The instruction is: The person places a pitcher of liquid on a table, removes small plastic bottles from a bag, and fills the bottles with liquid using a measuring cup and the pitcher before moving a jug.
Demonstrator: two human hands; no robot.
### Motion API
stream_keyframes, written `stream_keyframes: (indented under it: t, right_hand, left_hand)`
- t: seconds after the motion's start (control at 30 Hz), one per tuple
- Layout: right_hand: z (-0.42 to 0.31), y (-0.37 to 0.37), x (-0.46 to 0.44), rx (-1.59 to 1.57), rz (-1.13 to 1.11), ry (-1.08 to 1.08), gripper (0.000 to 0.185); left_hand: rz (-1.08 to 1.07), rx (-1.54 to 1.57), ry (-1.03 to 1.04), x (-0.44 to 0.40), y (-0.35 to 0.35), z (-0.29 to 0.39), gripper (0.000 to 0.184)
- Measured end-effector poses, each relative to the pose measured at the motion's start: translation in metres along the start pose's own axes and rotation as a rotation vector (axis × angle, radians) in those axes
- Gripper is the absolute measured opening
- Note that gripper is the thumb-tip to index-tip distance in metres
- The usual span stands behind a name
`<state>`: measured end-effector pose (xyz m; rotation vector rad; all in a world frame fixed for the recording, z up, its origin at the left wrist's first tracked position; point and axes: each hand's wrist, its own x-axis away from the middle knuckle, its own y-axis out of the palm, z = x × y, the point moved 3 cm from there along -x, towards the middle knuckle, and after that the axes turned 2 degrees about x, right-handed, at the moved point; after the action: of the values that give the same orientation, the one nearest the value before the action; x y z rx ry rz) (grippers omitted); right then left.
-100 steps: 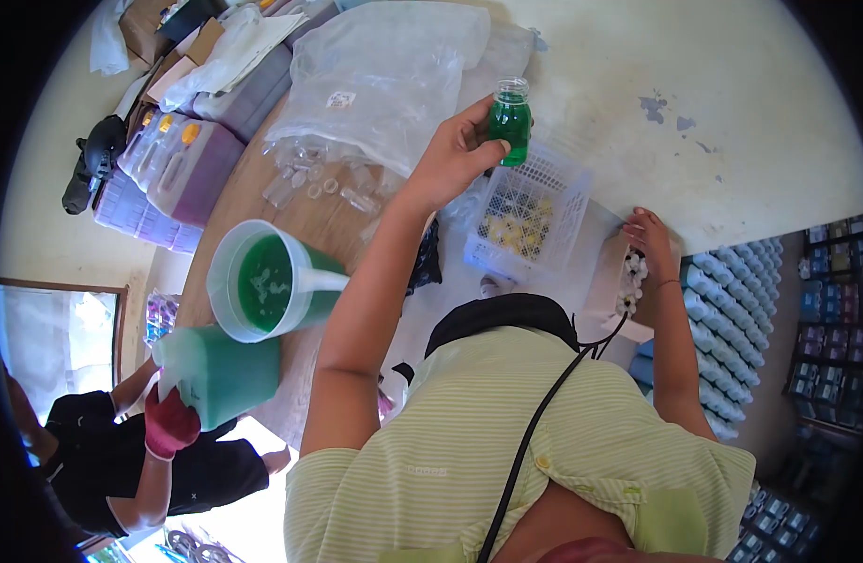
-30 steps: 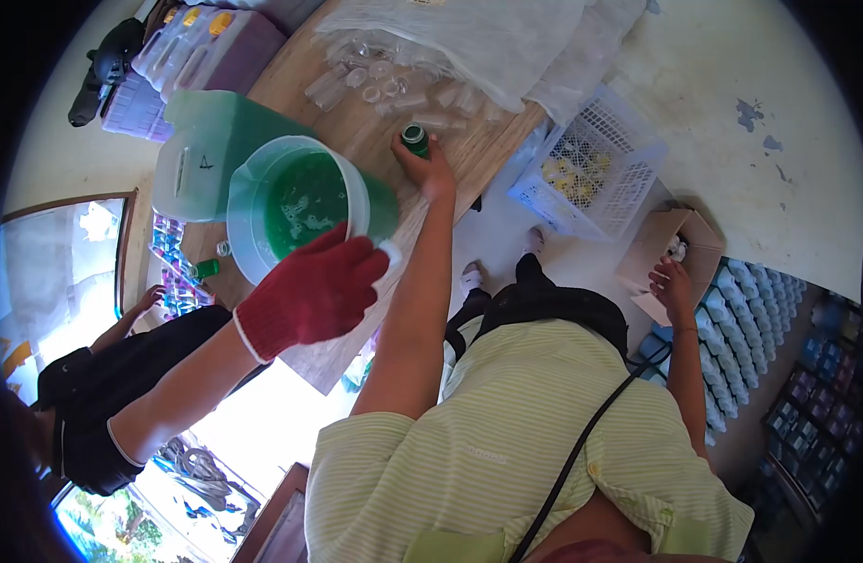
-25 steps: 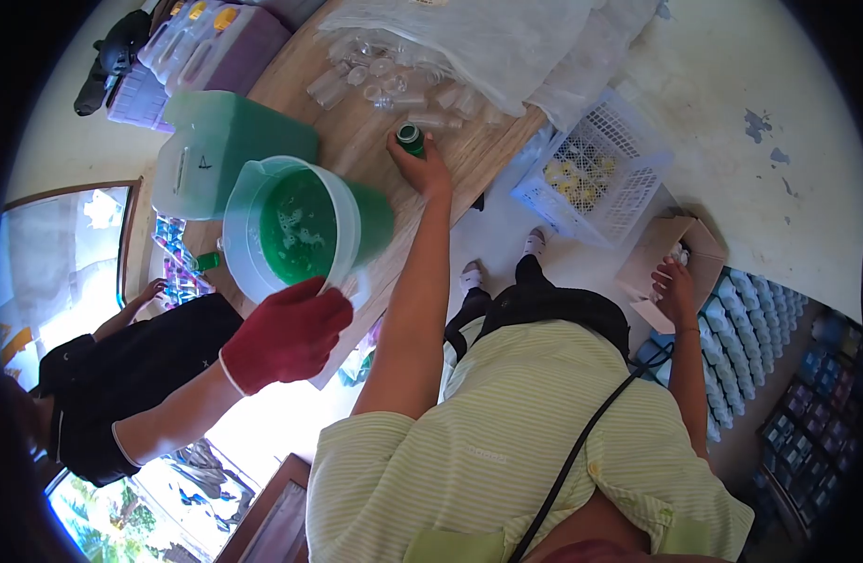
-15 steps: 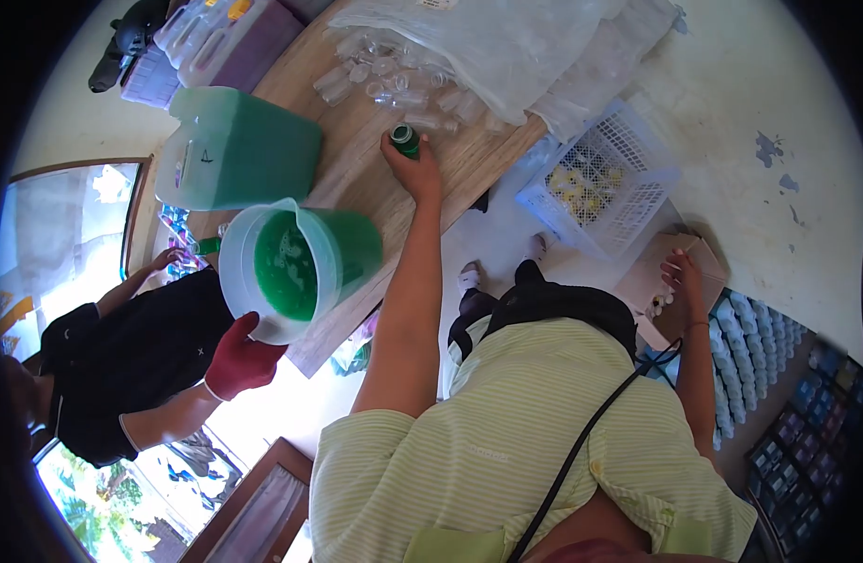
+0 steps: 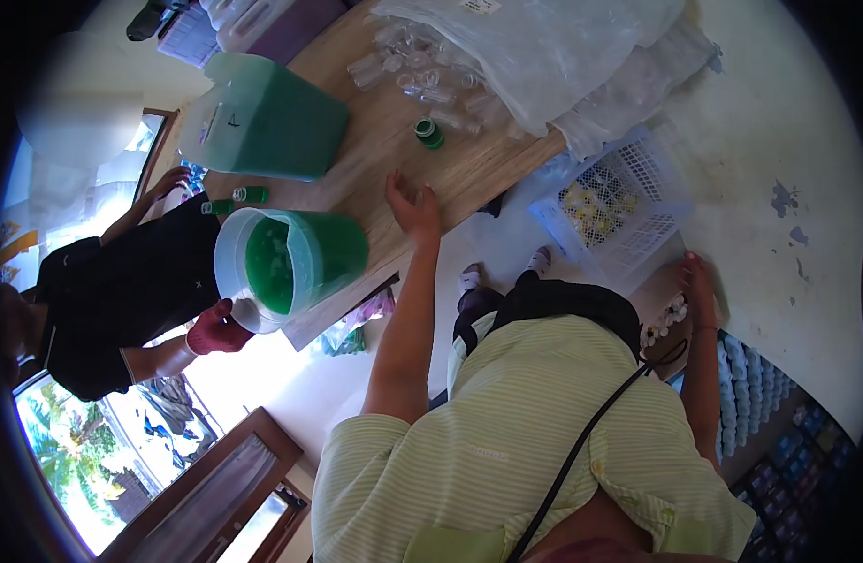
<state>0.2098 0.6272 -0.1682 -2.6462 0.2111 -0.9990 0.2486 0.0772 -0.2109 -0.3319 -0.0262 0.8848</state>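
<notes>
My left hand [image 5: 412, 208] is over the wooden table with its fingers apart and nothing in it. Just beyond its fingertips, a small glass bottle of green liquid [image 5: 429, 132] stands uncapped. My right hand [image 5: 699, 283] is low on the right, beside a cardboard box [image 5: 653, 298]; its fingers are extended and slightly apart, and I see nothing held in them. White caps or small pieces [image 5: 664, 322] lie in the box. A large pitcher of green liquid [image 5: 336, 251] is at the table's near edge, with a co-worker's red-gloved hand [image 5: 219, 330] at its handle.
A green jerrycan [image 5: 281, 117] stands on the wooden table [image 5: 375, 127], near two small green bottles [image 5: 250, 194]. Clear empty bottles [image 5: 427, 80] lie by a plastic bag [image 5: 553, 56]. A white crate [image 5: 638, 216] with yellow pieces sits beyond the table. The co-worker [image 5: 140, 272] is at left.
My left hand has let go of the green bottle and drawn back from it. My right hand has shifted at the box. The co-worker's gloved hand and the pitcher appear lower and farther left.
</notes>
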Motion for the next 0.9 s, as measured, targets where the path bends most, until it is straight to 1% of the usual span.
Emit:
stream_keyframes:
  t: [0.2,0.3,0.47,0.57,0.73,0.9]
  right_hand:
    - [-0.017,0.012,-0.014,-0.069,-0.015,-0.03,0.042]
    - [-0.023,0.009,-0.019,-0.046,-0.023,-0.011,0.043]
    - [-0.041,-0.003,-0.036,-0.045,-0.018,-0.052,0.04]
    - [-0.067,-0.001,-0.046,-0.055,-0.019,-0.085,0.037]
    - [-0.112,0.02,-0.05,-0.074,-0.078,-0.16,0.038]
    - [-0.151,0.045,-0.065,-0.065,-0.073,-0.161,0.037]
  left_hand:
    - [-0.045,-0.131,0.04,0.034,-0.023,0.003,0.052]
    - [-0.062,-0.152,0.053,0.035,-0.017,0.009,0.051]
    - [-0.06,-0.173,0.081,0.03,-0.003,0.028,0.049]
    - [-0.035,-0.141,0.1,0.022,0.008,0.056,0.048]
    - [-0.081,-0.145,0.251,0.003,0.034,0.104,0.044]
    - [-0.16,-0.066,0.407,-0.035,0.079,0.148,0.039]
